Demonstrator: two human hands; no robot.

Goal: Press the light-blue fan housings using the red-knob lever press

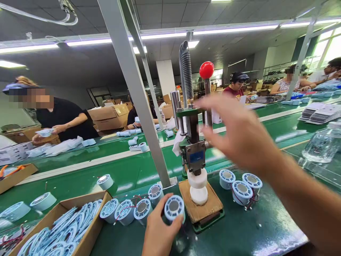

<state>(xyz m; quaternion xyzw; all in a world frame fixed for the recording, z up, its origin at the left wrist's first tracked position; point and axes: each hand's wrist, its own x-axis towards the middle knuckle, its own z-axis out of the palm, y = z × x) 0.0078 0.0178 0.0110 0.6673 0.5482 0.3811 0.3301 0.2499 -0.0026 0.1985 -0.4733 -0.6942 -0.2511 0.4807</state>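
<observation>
My left hand (162,224) grips a light blue round plastic housing (174,208) with a silver disc in its centre, thumb and fingers around its sides. The housing is just left of the hand press (196,156), whose white upper block (197,177) hangs above a white round seat (199,195) on a wooden base (186,199). My right hand (237,131), blurred, is raised beside the press lever (207,89) with its red ball knob (206,70). Its thumb and fingers are apart, with nothing seen between them.
Similar blue housings (142,209) stand in a row on the left; three more housings (242,192) sit right of the press. A cardboard box (92,231) holds blue rings. A grey post (133,78) rises behind. A clear bottle (323,142) stands right. Co-workers (64,117) work across the green belt.
</observation>
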